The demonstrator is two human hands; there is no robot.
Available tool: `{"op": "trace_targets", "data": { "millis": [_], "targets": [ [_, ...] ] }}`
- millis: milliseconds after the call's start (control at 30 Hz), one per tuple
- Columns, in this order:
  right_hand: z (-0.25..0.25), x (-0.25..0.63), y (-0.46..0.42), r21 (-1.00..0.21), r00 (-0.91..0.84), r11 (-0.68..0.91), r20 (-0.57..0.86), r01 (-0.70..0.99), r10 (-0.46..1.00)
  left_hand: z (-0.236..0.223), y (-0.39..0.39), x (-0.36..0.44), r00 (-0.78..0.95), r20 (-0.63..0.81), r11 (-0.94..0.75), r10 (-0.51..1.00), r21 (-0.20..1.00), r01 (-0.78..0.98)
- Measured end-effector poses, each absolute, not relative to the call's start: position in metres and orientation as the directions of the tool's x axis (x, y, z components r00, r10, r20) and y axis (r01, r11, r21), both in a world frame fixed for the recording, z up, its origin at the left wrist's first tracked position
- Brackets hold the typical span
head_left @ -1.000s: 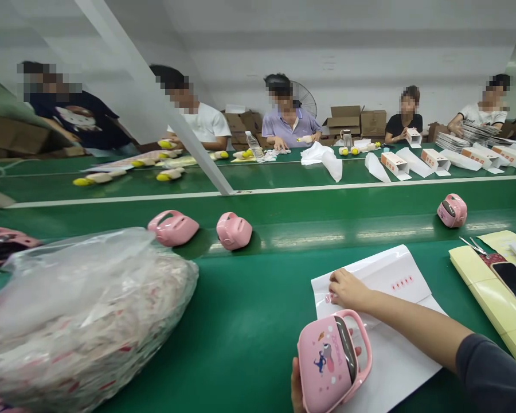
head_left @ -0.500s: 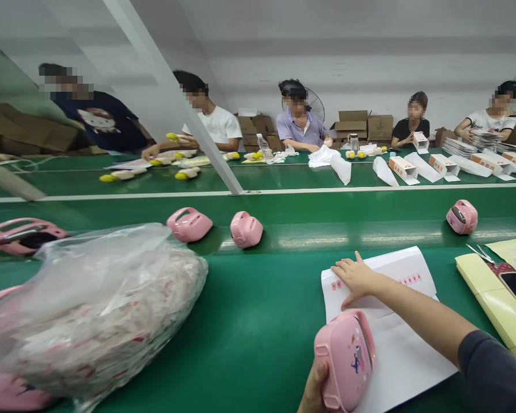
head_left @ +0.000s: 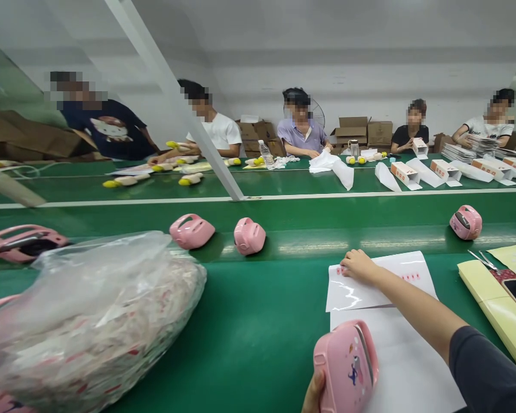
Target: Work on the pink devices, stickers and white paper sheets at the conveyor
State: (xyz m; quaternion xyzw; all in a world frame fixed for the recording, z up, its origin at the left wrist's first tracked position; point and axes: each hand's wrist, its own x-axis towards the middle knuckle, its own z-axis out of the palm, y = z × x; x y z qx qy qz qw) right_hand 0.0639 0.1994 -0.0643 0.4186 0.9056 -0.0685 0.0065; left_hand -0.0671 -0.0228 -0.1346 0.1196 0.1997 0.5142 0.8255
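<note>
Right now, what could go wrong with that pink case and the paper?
The pink plastic case is held by only the left hand, so it might slip. The white paper sheet under the right hand could slide on the green work surface. The nearby scissors could poke someone.

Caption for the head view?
Left hand holds pink plastic case; right hand presses white paper sheet on green conveyor belt.

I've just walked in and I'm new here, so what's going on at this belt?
The person's left hand holds a pink plastic case while the right hand rests on a white sheet on the green conveyor belt. A bulging clear plastic bag lies to the left, and a co-worker sits beyond at another belt.
</note>
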Motion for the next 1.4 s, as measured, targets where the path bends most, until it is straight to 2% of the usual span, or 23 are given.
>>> {"op": "trace_targets", "data": {
  "millis": [100,167,267,333,400,467,533,633,700,767,833,933,1000,1100,1400],
  "targets": [
    [-0.073,0.062,0.199,-0.169,-0.601,0.587,-0.046,0.792,0.798,-0.142,-0.022,-0.073,0.419,-0.207,0.468,0.884,0.405,-0.786],
    [-0.080,0.061,0.200,-0.205,-0.579,0.564,-0.017,0.800,0.815,-0.145,-0.021,-0.074,0.388,-0.206,0.439,0.898,0.451,-0.777],
    [-0.088,0.058,0.198,-0.288,-0.545,0.535,0.052,0.794,0.837,-0.146,-0.021,-0.071,0.176,-0.213,0.268,0.961,0.566,-0.780],
    [-0.091,0.057,0.197,-0.367,-0.512,0.511,0.102,0.778,0.853,-0.145,-0.019,-0.066,-0.021,-0.205,0.104,0.978,0.582,-0.807],
    [-0.090,0.055,0.194,-0.458,-0.467,0.479,0.148,0.749,0.872,-0.141,-0.017,-0.062,-0.075,-0.204,0.042,0.976,0.516,-0.856],
    [-0.082,0.053,0.188,-0.559,-0.400,0.432,0.188,0.708,0.897,-0.134,-0.013,-0.060,0.004,-0.148,0.063,0.989,0.395,-0.916],
    [-0.070,0.051,0.177,-0.662,-0.299,0.366,0.219,0.654,0.929,-0.123,-0.007,-0.059,0.087,-0.034,0.093,0.996,0.272,-0.958],
    [-0.048,0.049,0.144,-0.786,-0.187,0.300,0.235,0.540,0.954,-0.100,0.002,-0.059,0.003,0.068,-0.008,0.998,0.160,-0.987],
    [-0.037,0.050,0.111,-0.883,-0.186,0.286,0.230,0.373,0.955,-0.084,0.009,-0.058,-0.076,0.011,-0.077,0.997,0.142,-0.987],
    [-0.031,0.050,0.080,-0.971,-0.200,0.223,0.203,0.087,0.959,-0.069,0.014,-0.055,-0.166,-0.114,-0.148,0.980,0.156,-0.977],
    [-0.028,0.049,0.056,-0.985,-0.200,0.149,0.163,-0.085,0.966,-0.056,0.017,-0.049,-0.251,-0.273,-0.212,0.929,0.165,-0.963],
    [-0.025,0.046,0.043,-0.987,-0.146,0.131,0.143,-0.091,0.979,-0.038,0.019,-0.036,-0.278,-0.475,-0.244,0.835,0.133,-0.961],
    [-0.023,0.046,0.044,-0.987,-0.120,0.151,0.156,-0.049,0.981,-0.028,0.019,-0.027,-0.251,-0.546,-0.217,0.800,0.127,-0.968],
    [-0.023,0.049,0.047,-0.984,-0.122,0.177,0.175,0.007,0.977,-0.019,0.018,-0.019,-0.232,-0.580,-0.175,0.781,0.154,-0.973],
    [-0.023,0.056,0.049,-0.932,-0.148,0.359,0.348,0.053,0.926,-0.022,0.017,-0.016,-0.256,-0.543,-0.168,0.800,0.206,-0.964]
  ]
}}
